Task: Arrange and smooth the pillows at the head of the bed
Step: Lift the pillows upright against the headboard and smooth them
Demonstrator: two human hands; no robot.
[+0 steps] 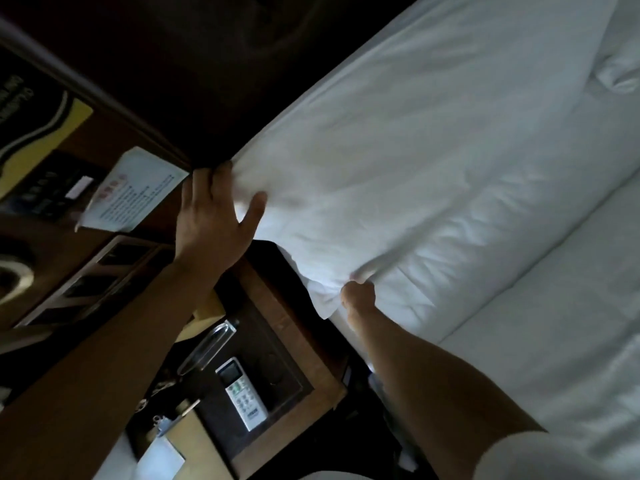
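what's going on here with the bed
A person is setting a white pillow in place at the head of the bed. The left hand holds the pillow's far end, thumb on top, and the right hand pinches the fabric at its near corner. A second pillow lies further along. A remote sits on the bedside table under the arms.

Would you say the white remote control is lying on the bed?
No, the remote control lies on the wooden nightstand beside the bed, while the left hand and right hand grip the pillow.
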